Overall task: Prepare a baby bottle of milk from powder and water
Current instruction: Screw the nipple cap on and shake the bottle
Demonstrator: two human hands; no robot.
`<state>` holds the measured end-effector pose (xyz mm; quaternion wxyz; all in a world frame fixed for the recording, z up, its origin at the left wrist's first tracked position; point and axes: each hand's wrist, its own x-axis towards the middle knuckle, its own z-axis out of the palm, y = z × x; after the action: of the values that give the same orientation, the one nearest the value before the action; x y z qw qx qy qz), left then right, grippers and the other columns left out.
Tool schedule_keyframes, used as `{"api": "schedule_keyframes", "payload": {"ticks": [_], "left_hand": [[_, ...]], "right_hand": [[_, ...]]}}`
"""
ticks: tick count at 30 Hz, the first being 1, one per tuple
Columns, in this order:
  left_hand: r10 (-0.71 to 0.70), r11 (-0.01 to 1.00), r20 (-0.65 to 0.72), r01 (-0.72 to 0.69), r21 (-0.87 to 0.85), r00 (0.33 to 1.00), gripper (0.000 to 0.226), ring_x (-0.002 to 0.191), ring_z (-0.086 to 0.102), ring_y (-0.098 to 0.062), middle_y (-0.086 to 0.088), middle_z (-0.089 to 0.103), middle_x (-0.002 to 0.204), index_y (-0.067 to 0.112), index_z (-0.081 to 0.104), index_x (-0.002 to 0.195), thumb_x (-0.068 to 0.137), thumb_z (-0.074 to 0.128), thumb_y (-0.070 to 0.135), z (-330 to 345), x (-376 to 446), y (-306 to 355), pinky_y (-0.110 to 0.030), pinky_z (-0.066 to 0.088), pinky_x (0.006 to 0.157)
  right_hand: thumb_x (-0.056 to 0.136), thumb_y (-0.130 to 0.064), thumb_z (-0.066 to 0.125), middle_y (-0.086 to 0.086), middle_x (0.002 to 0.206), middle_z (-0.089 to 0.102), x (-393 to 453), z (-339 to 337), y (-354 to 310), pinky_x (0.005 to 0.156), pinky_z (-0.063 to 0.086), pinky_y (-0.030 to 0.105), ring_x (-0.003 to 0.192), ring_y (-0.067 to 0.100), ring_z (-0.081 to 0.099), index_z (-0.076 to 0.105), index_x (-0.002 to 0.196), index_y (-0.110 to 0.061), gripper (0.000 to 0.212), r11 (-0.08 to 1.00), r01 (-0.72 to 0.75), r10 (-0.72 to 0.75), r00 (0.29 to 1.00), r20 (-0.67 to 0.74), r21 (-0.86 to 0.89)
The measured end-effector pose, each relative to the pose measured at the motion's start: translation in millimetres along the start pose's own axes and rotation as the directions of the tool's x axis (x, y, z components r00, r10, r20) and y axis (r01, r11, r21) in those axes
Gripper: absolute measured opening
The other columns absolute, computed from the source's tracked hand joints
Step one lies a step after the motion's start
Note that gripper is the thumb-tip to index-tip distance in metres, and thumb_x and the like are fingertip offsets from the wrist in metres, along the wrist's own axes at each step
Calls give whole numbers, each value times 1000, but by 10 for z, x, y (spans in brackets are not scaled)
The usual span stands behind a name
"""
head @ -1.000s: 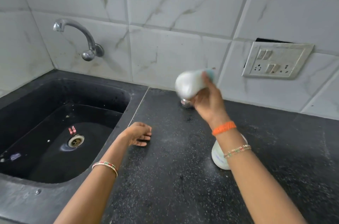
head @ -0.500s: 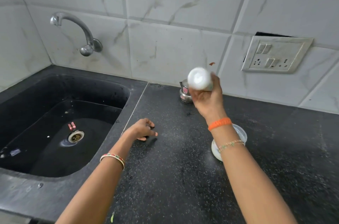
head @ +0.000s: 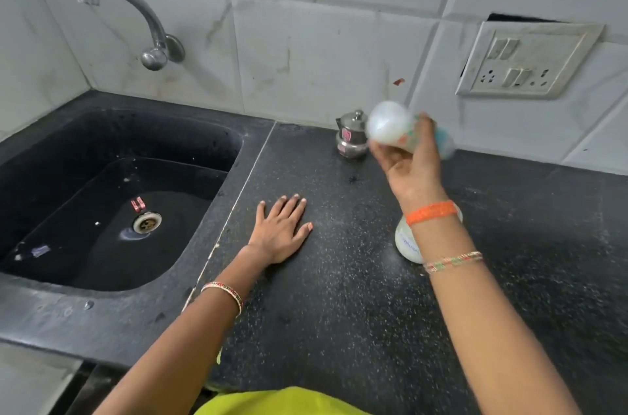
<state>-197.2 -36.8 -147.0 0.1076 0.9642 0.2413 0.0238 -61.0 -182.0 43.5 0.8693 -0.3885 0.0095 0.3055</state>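
The right hand (head: 409, 170) holds the baby bottle (head: 397, 127) of milk tipped sideways above the back of the worktop (head: 339, 295), fingers wrapped around its blurred body. The left hand (head: 280, 227) lies flat near the worktop's left edge beside the sink (head: 112, 197), fingers loosely spread. A steel pot (head: 351, 139) stands at the back edge; a white container (head: 407, 241) sits under the right wrist.

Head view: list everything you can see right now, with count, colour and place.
Bottle: 1, milky white, held tilted above counter.
Steel pot: 1, silver, counter by wall.
Tub: 1, white, counter under right forearm.
Sink: 1, black, left.
Tap: 1, chrome, wall above sink.
Socket plate: 1, off-white, wall right.
Counter: 1, black speckled.
Left hand: flat on counter.
Right hand: grips bottle.
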Motion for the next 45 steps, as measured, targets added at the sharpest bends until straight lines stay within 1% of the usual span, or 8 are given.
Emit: {"api": "schedule_keyframes", "payload": {"ticks": [10, 14, 19, 24, 31, 35, 39, 45], "left_hand": [[-12, 999, -48, 9, -46, 999, 63, 146, 7, -17, 6, 13, 159, 28, 14, 150, 95, 21, 57, 22, 9, -19, -52, -2, 115], [-11, 998, -57, 8, -63, 998, 63, 146, 7, -16, 7, 14, 159, 29, 14, 150, 95, 21, 58, 29, 1, -27, -50, -3, 115], [-13, 998, -67, 9, -68, 998, 62, 146, 8, -16, 7, 15, 158, 29, 17, 150, 95, 24, 56, 16, -13, -22, -50, -2, 116], [-16, 995, -78, 8, -98, 997, 58, 145, 12, -16, 6, 20, 157, 26, 26, 148, 96, 30, 53, -2, -13, -2, -49, 0, 117], [45, 885, -336, -194, -423, 941, 17, 73, 60, -13, 0, 67, 78, 11, 68, 84, 91, 59, 23, -138, -195, 35, -34, 50, 69], [38, 868, -321, -190, -458, 946, 16, 68, 57, -9, 6, 62, 72, 12, 65, 77, 90, 62, 22, -179, -185, 53, -27, 45, 65], [56, 885, -300, -187, -427, 952, 15, 77, 59, -14, 3, 65, 80, 12, 66, 84, 90, 61, 25, -180, -200, 54, -33, 49, 71], [33, 872, -293, -171, -459, 956, 26, 73, 57, -11, 4, 63, 77, 14, 65, 82, 90, 52, 35, -168, -172, 30, -33, 48, 66]], "right_hand": [[87, -24, 64, 9, 96, 66, -100, -147, 179, 58, 59, 49, 90, 26, 67, 60, 95, -14, 14, 951, -108, 134, 988, 75, -289], [90, -31, 60, 15, 114, 65, -31, -34, 103, 64, 60, 44, 96, 30, 66, 55, 102, -13, 22, 986, 52, -44, 998, -50, 160], [87, -24, 62, 8, 93, 66, -89, -92, 58, 53, 59, 46, 79, 24, 70, 61, 95, -15, 12, 935, -129, 173, 979, 108, -330], [92, -37, 56, 11, 105, 70, -55, -61, -164, 62, 61, 40, 84, 25, 70, 57, 111, -13, 30, 985, 93, -99, 995, 31, 146], [90, -35, 59, 15, 119, 65, -20, -85, -124, 64, 61, 40, 94, 27, 68, 54, 111, -13, 30, 981, 157, -142, 981, -135, 113], [87, -28, 65, 5, 84, 73, -79, -134, 77, 55, 59, 45, 78, 22, 72, 62, 92, -13, 16, 956, 41, -35, 999, 26, -289], [88, -32, 64, 12, 106, 70, -40, -64, 13, 62, 60, 45, 85, 24, 72, 57, 102, -12, 25, 979, 198, -191, 975, -114, 52], [80, -19, 73, 1, 93, 72, -164, -177, 183, 53, 57, 36, 86, 20, 72, 61, 99, -18, 22, 790, 298, -157, 943, 293, -535]]}}
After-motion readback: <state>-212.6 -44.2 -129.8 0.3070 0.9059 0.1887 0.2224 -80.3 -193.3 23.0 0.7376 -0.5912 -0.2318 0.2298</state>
